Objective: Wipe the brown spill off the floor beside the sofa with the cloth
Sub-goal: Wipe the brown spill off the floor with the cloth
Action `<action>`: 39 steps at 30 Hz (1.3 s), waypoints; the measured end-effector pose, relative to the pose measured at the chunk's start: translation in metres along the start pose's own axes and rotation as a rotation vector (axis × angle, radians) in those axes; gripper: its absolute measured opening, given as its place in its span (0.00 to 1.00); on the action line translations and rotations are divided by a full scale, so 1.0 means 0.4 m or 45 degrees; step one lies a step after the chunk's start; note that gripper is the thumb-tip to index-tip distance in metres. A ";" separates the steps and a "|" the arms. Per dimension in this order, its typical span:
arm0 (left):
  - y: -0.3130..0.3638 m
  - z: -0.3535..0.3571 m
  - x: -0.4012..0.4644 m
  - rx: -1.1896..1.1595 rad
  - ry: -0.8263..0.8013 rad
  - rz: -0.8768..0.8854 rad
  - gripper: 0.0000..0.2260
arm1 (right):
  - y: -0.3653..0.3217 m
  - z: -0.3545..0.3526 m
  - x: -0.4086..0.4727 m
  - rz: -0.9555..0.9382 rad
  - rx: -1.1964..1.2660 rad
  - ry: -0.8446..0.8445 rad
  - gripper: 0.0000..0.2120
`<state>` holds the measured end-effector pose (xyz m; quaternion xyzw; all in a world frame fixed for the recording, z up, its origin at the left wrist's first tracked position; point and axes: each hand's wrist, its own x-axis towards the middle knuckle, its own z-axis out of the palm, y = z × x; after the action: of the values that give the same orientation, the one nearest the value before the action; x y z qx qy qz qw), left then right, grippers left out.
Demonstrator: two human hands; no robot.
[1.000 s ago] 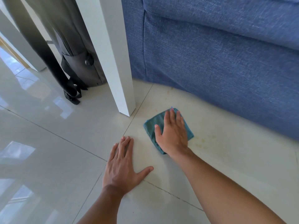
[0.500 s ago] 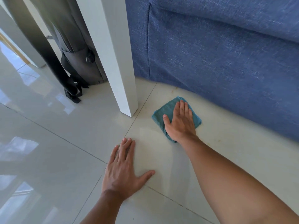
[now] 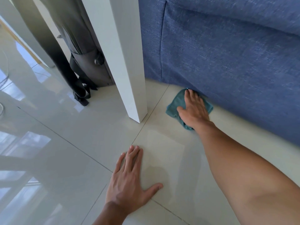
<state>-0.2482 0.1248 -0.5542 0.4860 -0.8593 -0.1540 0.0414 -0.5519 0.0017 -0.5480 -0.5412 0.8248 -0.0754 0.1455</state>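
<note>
Cloth (image 3: pixel 174 105) is pinned flat on the floor (image 3: pixel 162 151) under the right hand (image 3: pixel 193 109), at the very foot of the sofa (image 3: pixel 227 62); its far corner touches the sofa's base, and the fingertips reach to that edge as well. The hand is spread, palm down, fingers held together and pointing up toward the sofa, thumb out to the left; nothing is gripped, the cloth is only pressed. The right arm is stretched nearly straight, running from the lower right corner up and left to the wrist.

The left hand (image 3: pixel 129 181) is laid flat and open on the tile, well apart from the cloth and nearer the body, fingers forward, thumb splayed right. It is judged to be a prop for the body's weight, not part of the wiping.

No distinct brown mark can be made out on the bare tile; whether any is left under the cloth cannot be told. The floor strip along the sofa runs from upper left to lower right, so the next stroke is likely to be drawn along that line or back toward the body, since the sofa blocks any push further forward. A white post (image 3: pixel 128 62) stands just left of the cloth and limits sweep that way.
</note>
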 end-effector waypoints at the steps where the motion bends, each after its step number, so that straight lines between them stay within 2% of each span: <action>1: 0.001 -0.001 0.001 0.001 -0.002 -0.001 0.52 | -0.002 0.001 0.007 -0.020 -0.009 0.000 0.38; 12: 0.002 -0.002 -0.002 0.043 0.016 0.009 0.48 | -0.087 0.018 -0.018 -0.352 -0.044 -0.162 0.33; 17: 0.003 -0.005 0.001 0.041 0.013 -0.007 0.47 | -0.137 0.067 -0.087 -0.591 -0.033 -0.133 0.34; 24: 0.002 -0.010 -0.005 0.050 0.027 -0.016 0.48 | -0.070 0.068 -0.238 -0.705 -0.109 -0.180 0.36; 26: 0.004 -0.009 -0.004 0.051 0.042 -0.012 0.48 | -0.024 0.053 -0.256 -0.649 -0.158 -0.182 0.36; 29: 0.006 -0.006 -0.007 0.047 0.057 -0.015 0.49 | 0.048 0.030 -0.262 -0.426 -0.198 -0.165 0.36; 39: 0.012 -0.002 -0.013 0.093 0.039 -0.015 0.50 | 0.270 -0.011 -0.408 0.199 -0.120 -0.081 0.37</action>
<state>-0.2493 0.1314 -0.5516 0.4944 -0.8608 -0.1154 0.0358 -0.5867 0.1946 -0.5486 -0.4837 0.8620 -0.0075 0.1514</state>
